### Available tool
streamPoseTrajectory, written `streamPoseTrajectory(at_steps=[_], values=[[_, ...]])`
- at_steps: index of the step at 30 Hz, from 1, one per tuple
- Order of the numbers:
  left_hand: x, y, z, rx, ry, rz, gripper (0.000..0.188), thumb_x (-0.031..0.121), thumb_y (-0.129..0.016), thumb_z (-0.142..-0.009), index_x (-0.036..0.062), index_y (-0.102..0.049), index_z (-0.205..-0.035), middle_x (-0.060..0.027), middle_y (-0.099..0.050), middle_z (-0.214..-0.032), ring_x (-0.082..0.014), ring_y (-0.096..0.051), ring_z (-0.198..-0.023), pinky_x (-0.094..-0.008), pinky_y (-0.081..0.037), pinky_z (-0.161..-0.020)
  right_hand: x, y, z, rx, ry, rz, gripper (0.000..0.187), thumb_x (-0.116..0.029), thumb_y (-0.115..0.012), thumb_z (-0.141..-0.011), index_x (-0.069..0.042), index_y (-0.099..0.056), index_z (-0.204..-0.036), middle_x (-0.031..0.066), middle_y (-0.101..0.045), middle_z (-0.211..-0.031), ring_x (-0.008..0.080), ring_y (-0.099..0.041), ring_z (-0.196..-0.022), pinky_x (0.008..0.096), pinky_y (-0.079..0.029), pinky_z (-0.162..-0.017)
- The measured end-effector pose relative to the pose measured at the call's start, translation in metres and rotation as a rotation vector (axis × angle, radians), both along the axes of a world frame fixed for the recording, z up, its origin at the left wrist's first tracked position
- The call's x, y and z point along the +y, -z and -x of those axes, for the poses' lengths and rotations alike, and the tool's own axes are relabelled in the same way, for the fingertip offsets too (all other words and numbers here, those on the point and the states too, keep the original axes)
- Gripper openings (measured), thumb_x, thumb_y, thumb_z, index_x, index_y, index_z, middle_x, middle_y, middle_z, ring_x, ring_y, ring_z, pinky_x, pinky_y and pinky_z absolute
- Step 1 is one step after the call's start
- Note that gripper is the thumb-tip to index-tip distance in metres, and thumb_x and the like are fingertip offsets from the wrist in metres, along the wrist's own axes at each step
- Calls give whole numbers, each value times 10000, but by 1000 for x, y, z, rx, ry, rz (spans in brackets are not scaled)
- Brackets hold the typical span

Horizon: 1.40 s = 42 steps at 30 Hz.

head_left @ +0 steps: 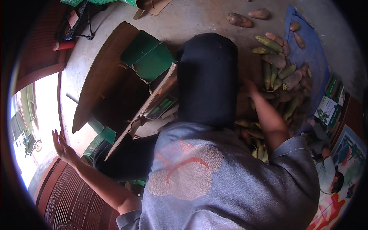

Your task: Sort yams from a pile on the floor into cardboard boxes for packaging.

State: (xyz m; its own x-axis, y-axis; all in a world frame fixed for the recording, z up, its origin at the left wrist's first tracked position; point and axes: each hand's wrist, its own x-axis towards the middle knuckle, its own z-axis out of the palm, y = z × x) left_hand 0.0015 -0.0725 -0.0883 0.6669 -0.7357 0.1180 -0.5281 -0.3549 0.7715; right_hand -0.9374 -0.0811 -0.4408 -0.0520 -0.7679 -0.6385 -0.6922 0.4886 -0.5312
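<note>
My left hand (64, 148) is raised at the far left, its fingers spread and nothing in them. It is nearest to a small green carton (100, 142) on the floor. My right hand (248, 88) reaches down beside my right knee, at the near edge of a vegetable pile. The knee and shadow hide most of its fingers, so I cannot tell whether it holds anything. The pile mixes long green cucumber-like vegetables (270, 43) with reddish-brown sweet potatoes (294, 79). Part of it lies on a blue sheet (319, 61).
A large open cardboard box (103, 73) with a green flap (147, 57) stands left of my knee. Beside it is a device with a green-lit panel (164, 104). Two loose sweet potatoes (240, 20) lie far ahead. Another person (326, 174) is at the right, near a green-and-white carton (327, 109).
</note>
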Motion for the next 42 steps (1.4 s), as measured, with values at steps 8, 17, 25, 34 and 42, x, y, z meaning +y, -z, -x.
streamPoseTrajectory(at_steps=[8, 17, 25, 34, 42], values=[[119, -16, -48, -136, -126, -245, 374, 142, -559, -1050, 107, -579, -1422, -87, -601, -1412, -235, -614, -1240, -360, -498, -1009, 15, -41, -136, 724, -1073, 56, 676, -191, -777, -747, -217, -550, -1383, 172, -528, -1375, 381, -443, -1368, 537, -403, -1075], [138, -12, -49, 94, -292, -234, 361, 104, -532, -1056, 96, -577, -1415, -92, -589, -1423, -214, -631, -1212, -316, -516, -949, 14, -16, -130, 714, -1033, 272, 374, -213, -630, -865, -185, -633, -1238, 124, -584, -1272, 336, -514, -1271, 540, -442, -1009], [112, -21, -31, 104, -263, -132, 368, 84, -562, -1024, 81, -608, -1388, -99, -619, -1381, -213, -646, -1179, -330, -523, -983, -17, -5, -122, 690, -813, 248, 538, -247, -662, -859, -64, -529, -1348, 141, -618, -1243, 286, -589, -1215, 507, -462, -1031], [70, -48, -9, -220, -65, -125, 341, 115, -548, -1049, 92, -607, -1384, -83, -647, -1355, -204, -661, -1179, -321, -522, -999, -142, -123, -175, 337, 189, 453, 1035, -403, -919, -634, 16, -425, -1442, 246, -569, -1380, 389, -531, -1314, 438, -443, -1082], [-23, -86, 17, -180, 274, -122, 314, 293, -576, -1044, 140, -692, -1294, -135, -695, -1259, -240, -660, -1173, -433, -529, -1006, -231, -374, -274, -289, 94, 979, 806, -206, -876, -779, 65, -456, -1411, 180, -582, -1318, 257, -589, -1192, 378, -458, -1049]])
